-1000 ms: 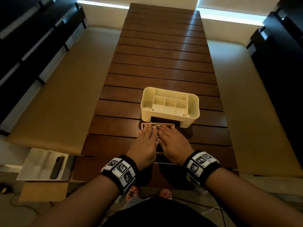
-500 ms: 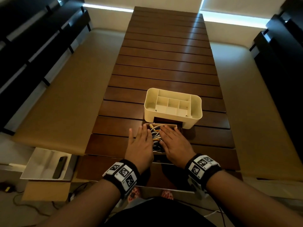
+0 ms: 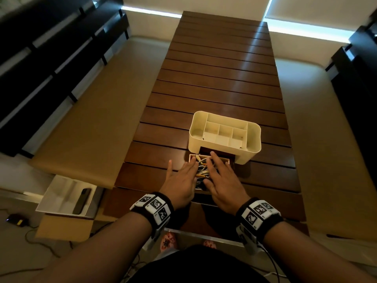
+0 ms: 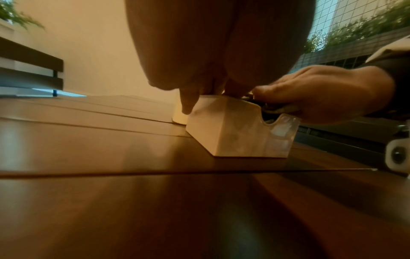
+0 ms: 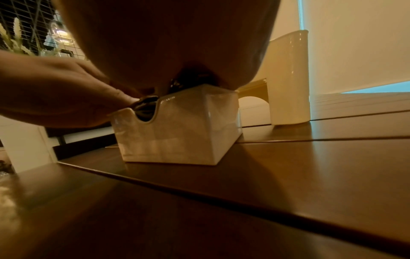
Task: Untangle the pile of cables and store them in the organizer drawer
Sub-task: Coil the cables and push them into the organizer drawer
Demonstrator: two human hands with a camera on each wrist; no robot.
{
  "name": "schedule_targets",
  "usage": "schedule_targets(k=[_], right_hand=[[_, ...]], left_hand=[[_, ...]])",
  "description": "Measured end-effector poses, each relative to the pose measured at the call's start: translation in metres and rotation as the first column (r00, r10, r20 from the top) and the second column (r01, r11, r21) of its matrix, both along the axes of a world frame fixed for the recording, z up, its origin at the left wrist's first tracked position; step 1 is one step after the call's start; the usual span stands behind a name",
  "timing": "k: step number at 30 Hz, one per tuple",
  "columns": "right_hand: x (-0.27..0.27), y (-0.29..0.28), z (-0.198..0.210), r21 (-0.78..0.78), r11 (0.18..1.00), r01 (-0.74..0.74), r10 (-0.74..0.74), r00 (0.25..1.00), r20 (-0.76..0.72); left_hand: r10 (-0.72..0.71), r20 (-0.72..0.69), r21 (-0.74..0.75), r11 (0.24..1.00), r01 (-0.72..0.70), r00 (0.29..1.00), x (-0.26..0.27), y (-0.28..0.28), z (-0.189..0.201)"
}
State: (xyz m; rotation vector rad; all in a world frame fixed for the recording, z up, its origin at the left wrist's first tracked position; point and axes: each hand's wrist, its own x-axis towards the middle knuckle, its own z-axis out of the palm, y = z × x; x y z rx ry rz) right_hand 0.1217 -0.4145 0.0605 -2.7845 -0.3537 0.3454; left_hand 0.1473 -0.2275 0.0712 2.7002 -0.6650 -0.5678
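Observation:
A cream organizer (image 3: pixel 224 137) with several open compartments stands on the dark slatted table (image 3: pixel 220 78). Its small drawer (image 3: pixel 226 159) is pulled out toward me and holds a bundle of white and orange-tipped cables (image 3: pixel 202 170). My left hand (image 3: pixel 183 180) lies flat with straight fingers over the drawer's left side, thumb splayed onto the table. My right hand (image 3: pixel 219 176) lies flat over the right side, fingertips near the organizer's slot. The wrist views show the drawer (image 4: pixel 233 129) (image 5: pixel 177 133) from the front, with both palms pressing on the cables at its rim.
On the floor at the left, a white tray (image 3: pixel 67 197) with a dark slim device sits on a cardboard box. Beige benches (image 3: pixel 91 119) with dark slatted backs run along both sides of the table. Cords trail on the floor near my feet.
Both hands have spread apart over the drawer, uncovering the cables between them. The left thumb has swung out to the side.

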Motion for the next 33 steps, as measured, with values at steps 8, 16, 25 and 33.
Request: schedule_targets(k=[8, 16, 25, 33], right_hand=[[0.006, -0.004, -0.001, -0.026, 0.999, -0.036, 0.037, 0.999, 0.027], [0.007, -0.030, 0.007, 0.198, 0.980, -0.031, 0.029, 1.000, 0.010], [-0.009, -0.046, 0.003, 0.237, 0.970, -0.055, 0.000, 0.973, 0.229], [0.000, -0.032, -0.005, 0.185, 0.981, -0.065, 0.000, 0.945, 0.328]], left_hand=[[0.011, 0.109, 0.038, 0.999, -0.015, 0.994, -0.005, -0.013, -0.001], [0.058, 0.151, 0.090, 0.993, -0.073, 0.987, -0.004, -0.017, -0.017], [0.098, 0.113, 0.085, 0.991, -0.108, 0.989, -0.003, -0.022, -0.018], [0.011, 0.154, 0.137, 0.990, -0.033, 0.988, -0.005, -0.023, -0.011]])
